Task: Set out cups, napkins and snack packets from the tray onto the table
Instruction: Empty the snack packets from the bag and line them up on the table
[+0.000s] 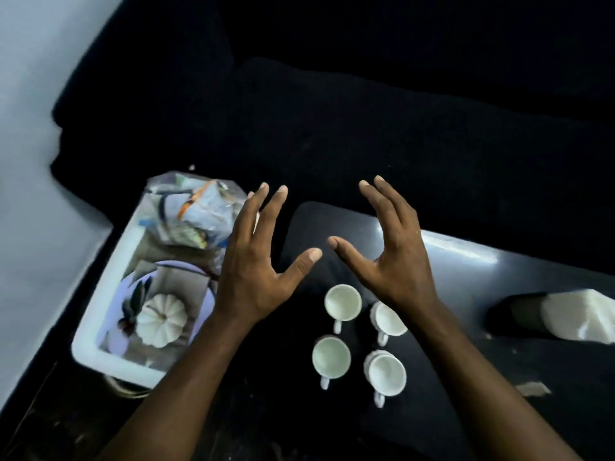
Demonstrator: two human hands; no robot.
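Note:
Several white cups stand in a square on the dark table (466, 261): one at the back left (342, 301), one at the front left (331, 356), one at the front right (386, 374), and one at the back right (387, 319) partly under my right wrist. A white tray (109, 294) sits left of the table. It holds clear snack packets (196, 211) at its far end and a plate with a white pumpkin ornament (161, 319). My left hand (256, 264) hovers open over the tray's right edge. My right hand (392, 247) hovers open above the table, behind the cups.
A white bundle, possibly napkins (579, 316), lies at the table's right side with a dark object beside it. A small scrap (532, 389) lies near the front right. A dark sofa (366, 128) fills the background and a pale wall (30, 128) the left.

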